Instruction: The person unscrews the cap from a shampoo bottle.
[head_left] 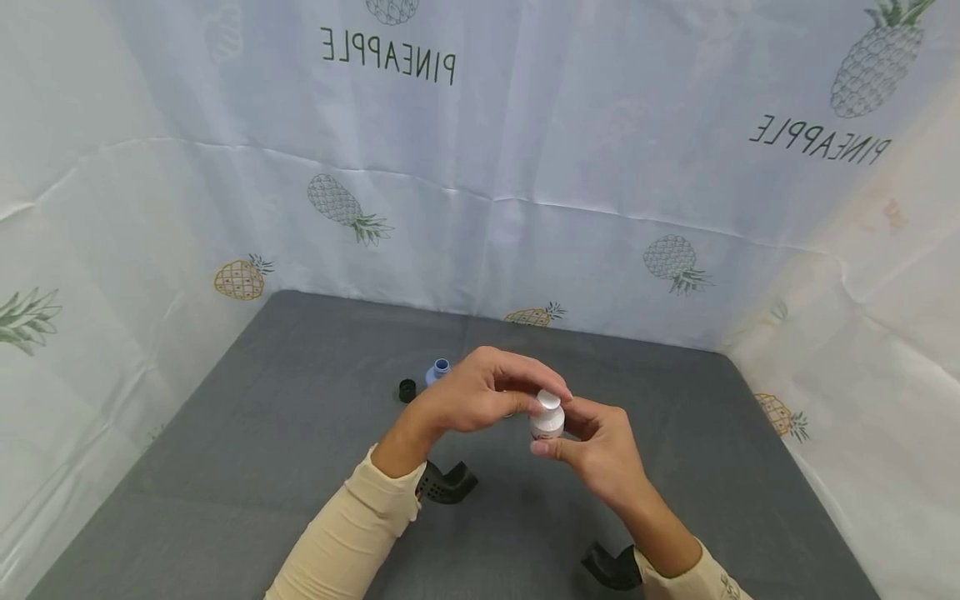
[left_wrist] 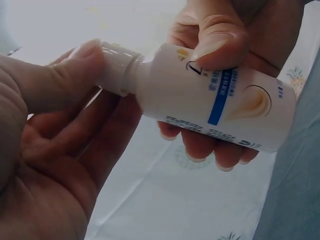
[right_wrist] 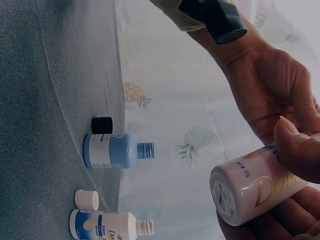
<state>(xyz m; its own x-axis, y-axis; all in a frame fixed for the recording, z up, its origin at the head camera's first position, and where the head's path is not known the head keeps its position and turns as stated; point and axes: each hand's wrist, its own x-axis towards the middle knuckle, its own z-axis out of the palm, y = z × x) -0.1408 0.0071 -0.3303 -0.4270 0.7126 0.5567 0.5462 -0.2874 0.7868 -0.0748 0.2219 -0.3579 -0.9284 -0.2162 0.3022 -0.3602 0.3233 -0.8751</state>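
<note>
A small white Dove bottle (head_left: 547, 423) with a blue stripe on its label is held up above the table between both hands. My right hand (head_left: 603, 446) grips the bottle's body, its thumb across the label in the left wrist view. My left hand (head_left: 480, 392) pinches the white cap (left_wrist: 115, 67) at the bottle's neck, thumb on one side and fingers on the other. The cap sits over the neck; whether it is screwed tight I cannot tell. The right wrist view shows the bottle's base (right_wrist: 225, 200) tilted toward the camera.
On the grey table (head_left: 300, 433) stand an uncapped blue bottle (right_wrist: 110, 151) and an uncapped white Dove bottle (right_wrist: 102, 225). A black cap (right_wrist: 102, 125) lies beside the blue bottle, a white cap (right_wrist: 86, 200) beside the white one. Pineapple-print curtains (head_left: 487, 167) enclose the table.
</note>
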